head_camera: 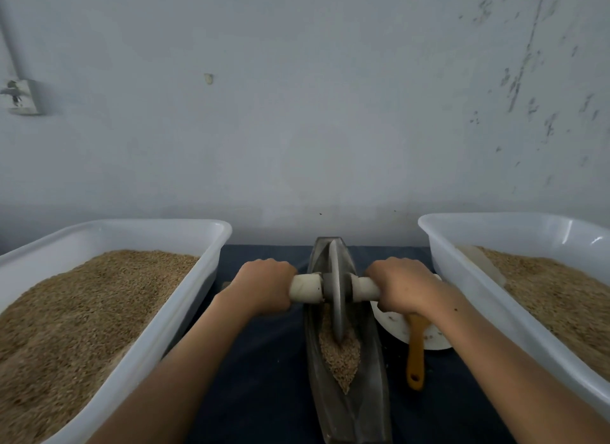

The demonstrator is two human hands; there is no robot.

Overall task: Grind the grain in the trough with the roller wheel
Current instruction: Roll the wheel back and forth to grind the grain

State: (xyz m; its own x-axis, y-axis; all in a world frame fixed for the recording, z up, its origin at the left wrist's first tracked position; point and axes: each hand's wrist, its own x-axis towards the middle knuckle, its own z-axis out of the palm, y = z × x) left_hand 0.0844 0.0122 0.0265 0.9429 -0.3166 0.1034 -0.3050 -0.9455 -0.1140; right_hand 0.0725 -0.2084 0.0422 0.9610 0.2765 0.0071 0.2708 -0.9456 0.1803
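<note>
Grey metal trough (350,407) runs 12 to 6 down the middle of the dark cloth (264,377), with tan grain (341,354) heaped in its near half. The roller wheel (337,288) stands upright in it, rim in the grain. Left hand (264,286) wraps its fingers round the white handle (307,287) at 9, right hand (401,286) grips the 3 o'clock end. White tubs (185,298) of grain sit at 9 and 3; an orange-handled brush (415,354) lies on a white plate (396,328) by the right wrist.

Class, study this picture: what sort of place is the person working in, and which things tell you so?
Probably a small hand-milling or grain-processing workspace. A metal trough with a roller wheel holds grain, two big white tubs of grain flank it, and behind stands a bare, stained wall.
</note>
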